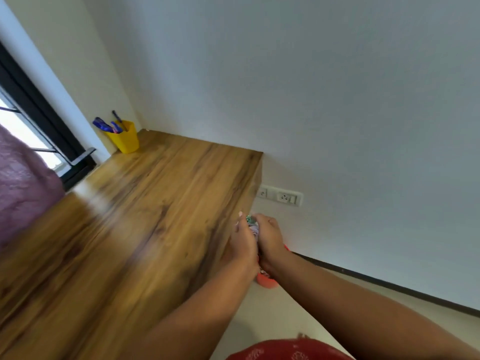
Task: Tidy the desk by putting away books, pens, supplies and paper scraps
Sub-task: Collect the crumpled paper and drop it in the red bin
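I'm pressing scraps between left hand and right hand | hovering over orange bin | beside tabletop edge

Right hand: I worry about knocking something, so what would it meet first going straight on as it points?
Probably the wall near the socket plate; the right hand grips paper scraps. Depth is unclear.

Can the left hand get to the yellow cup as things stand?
Probably not yet: the left hand and right hand press scraps together; the cup stands across bare desk.
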